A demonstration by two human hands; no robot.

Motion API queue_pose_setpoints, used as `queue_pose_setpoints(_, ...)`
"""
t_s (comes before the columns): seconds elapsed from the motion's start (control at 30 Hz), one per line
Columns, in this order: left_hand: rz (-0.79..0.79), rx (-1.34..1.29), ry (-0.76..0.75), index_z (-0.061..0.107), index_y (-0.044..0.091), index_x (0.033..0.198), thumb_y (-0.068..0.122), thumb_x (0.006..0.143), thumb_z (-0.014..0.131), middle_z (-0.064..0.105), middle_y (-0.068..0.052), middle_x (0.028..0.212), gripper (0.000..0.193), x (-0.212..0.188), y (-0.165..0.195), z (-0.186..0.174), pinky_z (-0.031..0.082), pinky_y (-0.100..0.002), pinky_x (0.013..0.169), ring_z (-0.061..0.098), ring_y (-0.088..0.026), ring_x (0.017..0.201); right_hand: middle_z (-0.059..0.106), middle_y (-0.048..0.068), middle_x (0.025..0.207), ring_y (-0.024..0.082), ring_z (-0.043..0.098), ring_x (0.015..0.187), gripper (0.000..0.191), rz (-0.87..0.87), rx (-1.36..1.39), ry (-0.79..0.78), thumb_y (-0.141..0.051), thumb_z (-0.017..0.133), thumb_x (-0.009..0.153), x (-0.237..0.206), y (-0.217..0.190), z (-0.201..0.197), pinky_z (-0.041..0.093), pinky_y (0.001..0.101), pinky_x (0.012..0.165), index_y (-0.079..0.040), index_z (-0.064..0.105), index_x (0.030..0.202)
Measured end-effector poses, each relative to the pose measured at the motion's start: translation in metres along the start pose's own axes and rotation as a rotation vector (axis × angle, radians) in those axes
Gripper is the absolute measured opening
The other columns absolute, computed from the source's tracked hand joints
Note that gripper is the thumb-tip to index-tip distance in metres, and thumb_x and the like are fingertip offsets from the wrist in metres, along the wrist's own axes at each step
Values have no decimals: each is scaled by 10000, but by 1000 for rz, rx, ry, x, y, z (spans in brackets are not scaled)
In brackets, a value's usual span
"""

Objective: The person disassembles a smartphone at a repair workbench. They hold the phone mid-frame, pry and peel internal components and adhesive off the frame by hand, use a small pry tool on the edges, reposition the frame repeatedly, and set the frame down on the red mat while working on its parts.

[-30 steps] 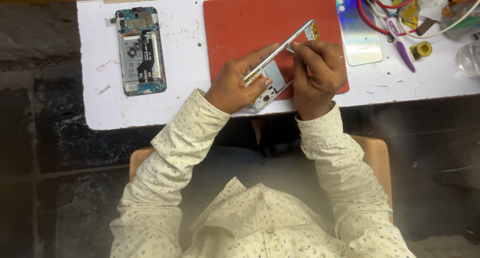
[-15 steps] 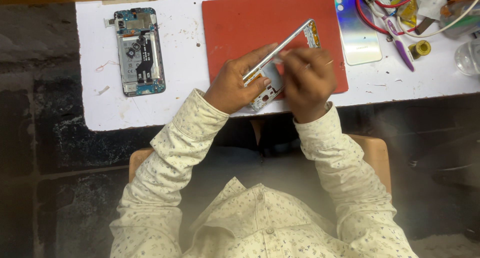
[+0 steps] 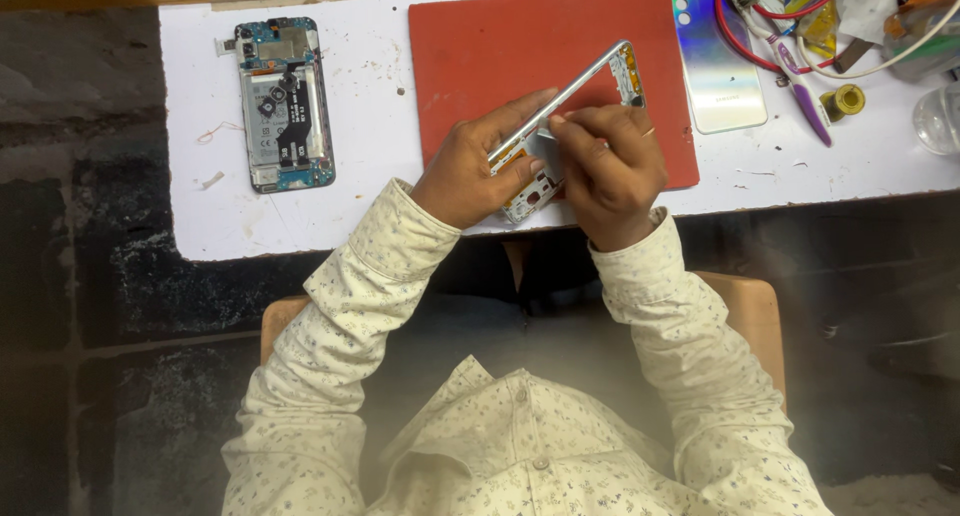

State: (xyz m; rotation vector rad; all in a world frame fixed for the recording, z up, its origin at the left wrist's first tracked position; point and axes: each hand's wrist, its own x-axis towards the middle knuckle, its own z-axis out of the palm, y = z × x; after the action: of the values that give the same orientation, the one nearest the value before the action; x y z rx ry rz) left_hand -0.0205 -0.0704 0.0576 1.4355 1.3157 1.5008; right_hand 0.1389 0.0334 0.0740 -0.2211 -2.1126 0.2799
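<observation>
- Since a second ago the right hand [image 3: 610,171] has slid leftward along the phone frame [image 3: 575,116], its fingertips now closing in toward the left hand's thumb; the frame keeps the same tilt.
- Left hand [image 3: 470,171] is closed on the near end of the frame, fingers stretched along its silver edge, holding it raised on edge over the red mat [image 3: 480,51].
- Right hand is curled with fingertips pinched on a small pale grey part at the frame's middle; whether it holds a tool I cannot tell.
- Judging by this, the step in hand is working a small piece at the frame's inner side; the next move would call for a steady left grip and fine fingertip control from the right.
- An opened phone [image 3: 283,104], its circuit boards bare, lies well apart at far left on the white table [image 3: 200,206].
- A shiny, iridescent back cover [image 3: 720,61] lies just right of the mat.
- Far right: a purple-handled tool [image 3: 800,86], a small yellow spool [image 3: 848,101], red wires [image 3: 735,26] and a yellow packet [image 3: 822,31], print too small to tell.
</observation>
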Motion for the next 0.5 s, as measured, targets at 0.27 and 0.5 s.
queue_pose_setpoints(0.27,-21,44,-2,460,59,1540,3,969,677,722,-136,1318,614,0,0,0,590,-306,1015,722,-130,1123,680,68,1058,217,634,957,243,196,4,126,118,813,931,-2,3,6,525,339,812,-40,764,1110)
queue_pose_setpoints(0.5,-4,-5,-3,459,48,1540,-19,970,667,709,-153,1344,610,0,1,0,592,-307,1015,719,-139,1131,675,64,1047,212,640,951,237,254,22,142,111,810,938,0,4,5,529,329,797,-44,769,1112)
